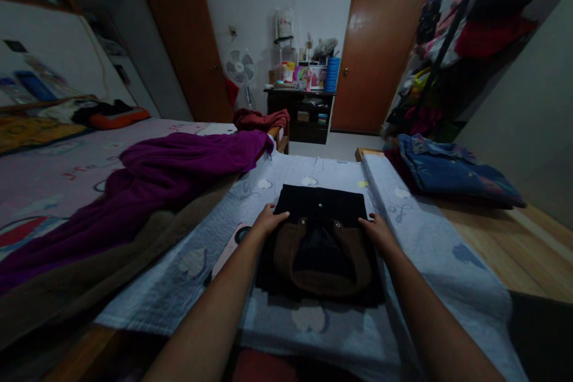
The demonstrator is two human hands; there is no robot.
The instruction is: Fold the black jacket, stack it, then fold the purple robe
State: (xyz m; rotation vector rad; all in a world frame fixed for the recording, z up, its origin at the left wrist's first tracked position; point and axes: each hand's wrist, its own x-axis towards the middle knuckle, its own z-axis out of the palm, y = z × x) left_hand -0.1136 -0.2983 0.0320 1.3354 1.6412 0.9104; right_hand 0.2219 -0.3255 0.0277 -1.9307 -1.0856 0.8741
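1. Black bag (320, 198), brown handles (362, 265), lies flat on blue-grey cloth (308, 317), between both hands.
2. Left hand (268, 221): at bag's left edge, thumb parted from fingers.
3. Right hand (376, 230): at right edge, thumb and fingers parted.
4. Pink item (228, 249) beside bag, near left forearm.

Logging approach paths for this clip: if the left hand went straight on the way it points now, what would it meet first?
Most likely the black bag: the left hand is already at its left edge. Whether it would push the edge or slide over is unclear.
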